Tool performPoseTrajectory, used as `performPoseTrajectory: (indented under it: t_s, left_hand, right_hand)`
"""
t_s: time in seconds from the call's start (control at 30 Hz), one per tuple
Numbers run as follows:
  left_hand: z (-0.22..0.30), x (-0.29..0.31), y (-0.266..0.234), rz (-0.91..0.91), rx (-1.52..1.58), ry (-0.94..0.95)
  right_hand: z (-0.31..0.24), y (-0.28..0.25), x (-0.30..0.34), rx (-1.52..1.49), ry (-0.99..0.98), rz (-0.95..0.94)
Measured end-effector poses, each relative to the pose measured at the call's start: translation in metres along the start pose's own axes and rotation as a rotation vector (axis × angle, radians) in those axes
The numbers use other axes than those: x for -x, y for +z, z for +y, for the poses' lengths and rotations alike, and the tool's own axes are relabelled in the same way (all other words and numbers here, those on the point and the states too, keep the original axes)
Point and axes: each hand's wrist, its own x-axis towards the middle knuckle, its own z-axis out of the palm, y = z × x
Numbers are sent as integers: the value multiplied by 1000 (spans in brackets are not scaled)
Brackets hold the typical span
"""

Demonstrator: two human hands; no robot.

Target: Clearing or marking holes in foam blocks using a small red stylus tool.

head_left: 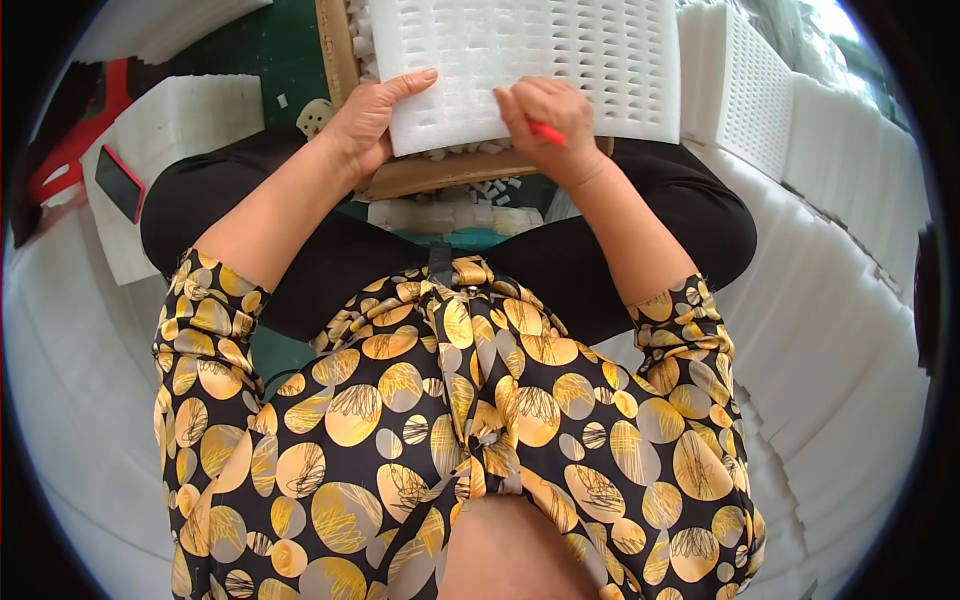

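Observation:
A thick white foam sheet (455,45), pierced by rows of small slots, lies over a cardboard box (440,178) in front of me. My left hand (370,122) grips its near left corner, thumb on top and the other fingers curled under, partly hidden. On the sheet's near edge, my right hand (550,118) is closed around a slim red-handled tool (547,132). The tip of that tool is hidden, so its exact kind does not show. Slots toward the right look open and dark, while those toward the left look white and filled.
Small white foam scraps (495,190) lie under the box's near edge. A red-edged phone (120,183) rests on a foam block (190,120) to the left. More slotted foam (755,95) stands at the right, beside long stacks of white foam (830,330). My black-trousered legs flank the box.

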Motion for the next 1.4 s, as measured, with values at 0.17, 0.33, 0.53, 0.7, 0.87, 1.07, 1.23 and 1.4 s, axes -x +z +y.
performPoseTrajectory:
  t_s: [0.17,0.33,0.53,0.7,0.87,1.07,1.23,1.4]
  left_hand:
    - [1,4,1,7,-39,17]
    - [2,9,9,8,58,-9]
    - [1,7,2,-129,27,-29]
    - [0,2,-1,-157,-47,-3]
    - [-4,2,1,-86,-82,37]
    - [-11,1,2,-82,-101,42]
    - [-5,4,4,-79,-83,28]
    - [-9,6,7,-124,-75,3]
  right_hand:
    - [-3,-7,-4,-236,198,78]
    - [-5,-20,-5,-292,308,164]
    - [-1,-12,4,-153,133,152]
    - [13,3,8,11,-18,71]
    - [-4,-4,0,-203,136,64]
    - [-5,15,0,238,-212,46]
    - [-5,26,-3,353,-328,37]
    - [-9,27,1,196,-215,49]
